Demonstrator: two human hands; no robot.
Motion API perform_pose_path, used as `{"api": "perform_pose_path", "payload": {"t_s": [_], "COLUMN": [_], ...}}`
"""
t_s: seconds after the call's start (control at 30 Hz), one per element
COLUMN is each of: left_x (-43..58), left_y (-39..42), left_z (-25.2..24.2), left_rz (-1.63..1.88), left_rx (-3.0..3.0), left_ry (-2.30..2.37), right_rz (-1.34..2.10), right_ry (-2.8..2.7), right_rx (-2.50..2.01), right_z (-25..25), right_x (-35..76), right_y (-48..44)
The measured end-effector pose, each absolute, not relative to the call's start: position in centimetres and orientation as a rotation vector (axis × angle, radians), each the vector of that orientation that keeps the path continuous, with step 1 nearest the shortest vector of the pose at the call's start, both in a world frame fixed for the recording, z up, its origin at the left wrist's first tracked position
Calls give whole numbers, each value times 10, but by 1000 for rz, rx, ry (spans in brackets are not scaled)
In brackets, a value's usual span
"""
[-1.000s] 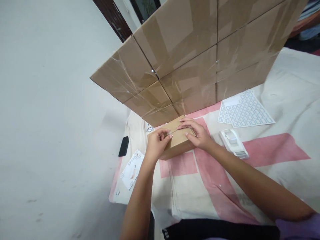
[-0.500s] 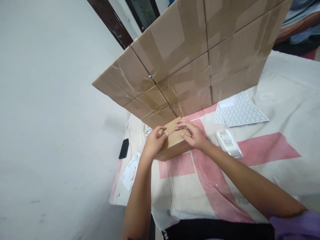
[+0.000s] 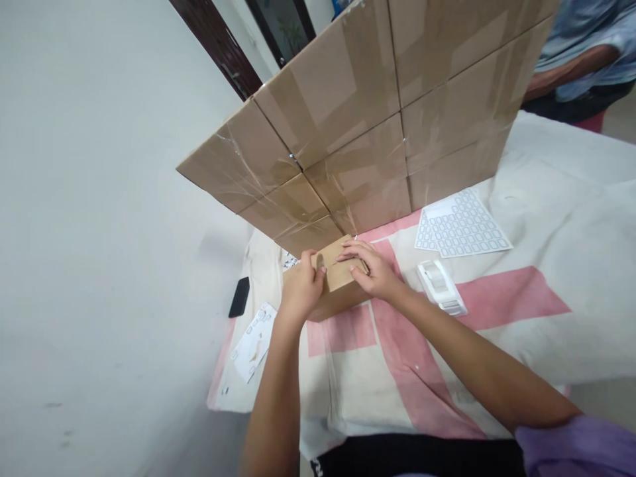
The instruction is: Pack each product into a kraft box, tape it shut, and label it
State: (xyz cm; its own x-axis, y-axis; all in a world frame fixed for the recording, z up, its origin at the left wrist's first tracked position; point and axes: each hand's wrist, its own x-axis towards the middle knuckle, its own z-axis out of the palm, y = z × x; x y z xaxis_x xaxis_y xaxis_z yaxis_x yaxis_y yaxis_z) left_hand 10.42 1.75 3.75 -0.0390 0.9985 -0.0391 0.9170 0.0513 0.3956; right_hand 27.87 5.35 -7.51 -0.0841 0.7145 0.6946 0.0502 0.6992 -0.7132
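A white wall runs along the left, and a dark door shows behind a bench draped in a cream cloth with pink bands. Along the far edge of the bench stands a stack of large cardboard cartons. They are all sealed with clear tape, so their contents are hidden.

Just in front of the stack, near the far left corner, sits a small cardboard box. The left hand is curled around its left end, fingers hooked over the top edge in a grasp. The right hand lies on the lid with its fingers spread and pressing down, not closed around anything. The lid is down under both hands, so nothing of the inside shows.

The box looks light and fairly stiff, with a matte skin that should not slip, though its thin walls would probably dent under hard pressure on the middle of the lid. The two short ends or the bottom corners seem the safest places to hold it.

Right of the box lies a white tape dispenser, with label sheets beyond it. A black phone and a printed sheet lie at the left edge. Another person's arm shows past the far right corner.
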Motion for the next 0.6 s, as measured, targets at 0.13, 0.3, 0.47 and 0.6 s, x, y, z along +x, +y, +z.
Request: {"api": "perform_pose_path", "payload": {"t_s": [0.13, 0.3, 0.47, 0.6], "left_x": [107, 119, 115, 104], "left_y": [5, -2, -18, -45], "left_z": [35, 30, 16, -9], "left_rz": [290, 241, 269, 617], "left_rx": [2052, 2054, 2179, 2376], "left_ry": [2058, 2225, 2288, 2304], "right_rz": [610, 629, 571, 396], "right_ry": [-1599, -1609, -1634, -1717], "right_rx": [-656, -665, -676, -807], "right_z": [-72, -71, -71, -58], "right_x": [279, 281, 281, 275], "right_y": [51, 50, 51, 37]}}
